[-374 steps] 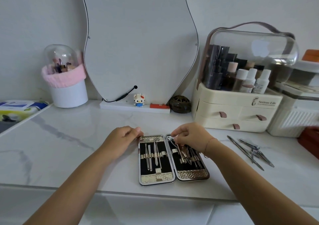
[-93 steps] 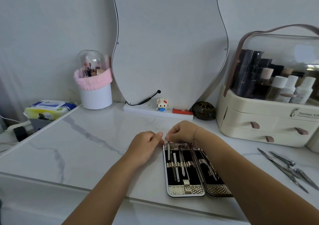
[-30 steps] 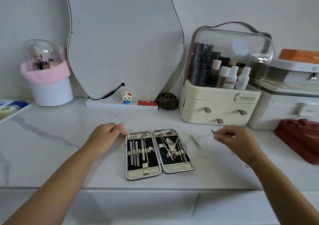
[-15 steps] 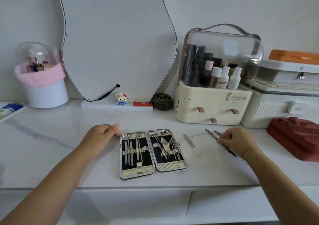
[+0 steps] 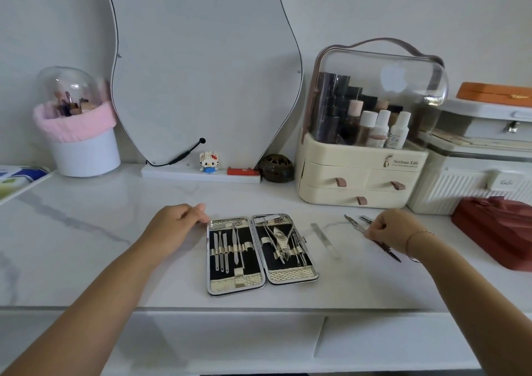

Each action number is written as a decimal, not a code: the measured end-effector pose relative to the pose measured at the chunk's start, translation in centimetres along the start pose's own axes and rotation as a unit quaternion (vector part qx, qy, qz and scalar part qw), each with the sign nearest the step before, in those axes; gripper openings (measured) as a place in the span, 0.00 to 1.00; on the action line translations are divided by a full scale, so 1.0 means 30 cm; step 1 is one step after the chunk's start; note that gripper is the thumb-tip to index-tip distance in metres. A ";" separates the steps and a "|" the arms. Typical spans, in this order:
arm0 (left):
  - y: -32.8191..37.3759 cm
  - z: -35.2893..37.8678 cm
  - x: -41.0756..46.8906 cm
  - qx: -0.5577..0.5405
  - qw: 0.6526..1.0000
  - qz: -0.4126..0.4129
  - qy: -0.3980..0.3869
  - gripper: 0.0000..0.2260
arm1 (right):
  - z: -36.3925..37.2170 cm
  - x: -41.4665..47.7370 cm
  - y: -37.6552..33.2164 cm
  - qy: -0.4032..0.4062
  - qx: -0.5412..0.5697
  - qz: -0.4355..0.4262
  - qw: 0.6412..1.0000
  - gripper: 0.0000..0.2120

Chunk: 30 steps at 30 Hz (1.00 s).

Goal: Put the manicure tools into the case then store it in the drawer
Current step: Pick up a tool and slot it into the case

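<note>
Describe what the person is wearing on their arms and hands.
Both forearms are bare, with no sleeves in view. The right hand has a thin bracelet around its wrist. The left hand shows no rings, watch or gloves.

A tall curved mirror (image 5: pixel 201 67) stands at the far wall. Left of it is a white pot (image 5: pixel 85 151) with pink trim; near its base, a small toy figure (image 5: pixel 209 162).
</note>
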<state>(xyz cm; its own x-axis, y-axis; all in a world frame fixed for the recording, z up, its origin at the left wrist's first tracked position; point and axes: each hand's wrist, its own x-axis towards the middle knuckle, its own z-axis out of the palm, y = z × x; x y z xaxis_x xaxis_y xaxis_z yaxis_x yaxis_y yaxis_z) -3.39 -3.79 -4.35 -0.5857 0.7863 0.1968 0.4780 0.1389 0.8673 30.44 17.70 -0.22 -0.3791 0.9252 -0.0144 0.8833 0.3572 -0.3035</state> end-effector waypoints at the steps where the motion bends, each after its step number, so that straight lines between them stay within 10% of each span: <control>1: -0.001 0.000 0.000 -0.003 1.000 -0.002 0.000 0.11 | -0.001 -0.003 -0.002 -0.001 -0.004 -0.008 1.000 0.11; 7: -0.001 0.001 0.002 -0.001 1.000 -0.002 0.005 0.12 | -0.005 -0.012 -0.020 -0.027 -0.015 -0.043 0.999 0.12; 14: 0.000 0.003 0.002 0.001 1.000 -0.003 0.006 0.11 | 0.017 -0.019 -0.124 -0.012 0.386 -0.081 0.919 0.02; 30: 0.007 -0.002 0.002 0.025 1.000 -0.003 -0.005 0.15 | 0.146 -0.076 -0.556 -0.174 0.463 -0.172 0.852 0.10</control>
<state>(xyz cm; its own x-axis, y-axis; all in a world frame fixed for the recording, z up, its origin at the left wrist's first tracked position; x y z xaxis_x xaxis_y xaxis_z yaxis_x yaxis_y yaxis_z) -3.36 -3.74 -4.14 -0.5815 0.7919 0.1865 0.5071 0.1736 0.8442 15.37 9.08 0.69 -0.7726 0.6348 -0.0052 0.1678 0.1964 -0.9661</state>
